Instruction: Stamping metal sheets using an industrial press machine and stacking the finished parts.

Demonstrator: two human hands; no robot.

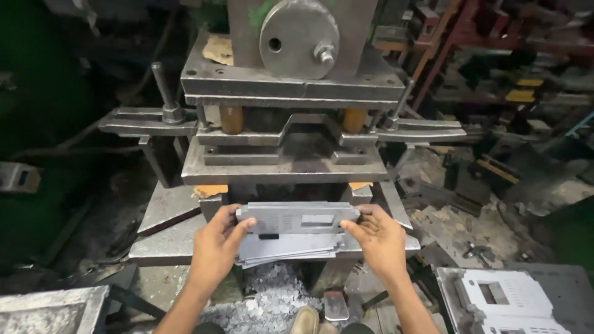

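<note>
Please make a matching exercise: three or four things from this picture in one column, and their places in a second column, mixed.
Things:
1. flat metal plate
2. stack of plates
3. round steel disc
4. white punched panels

Places:
A. top of the press
B. between left hand and right hand
C. lower right corner
D. under the held plate

Pairs: 1-B, 2-D, 3-A, 4-C

You're holding a flat grey punched metal plate [297, 218], rectangular with small slots and a dark cut-out, level and lengthwise by both ends at six o'clock from the press, just above a fanned stack of like plates [288, 248].
</note>
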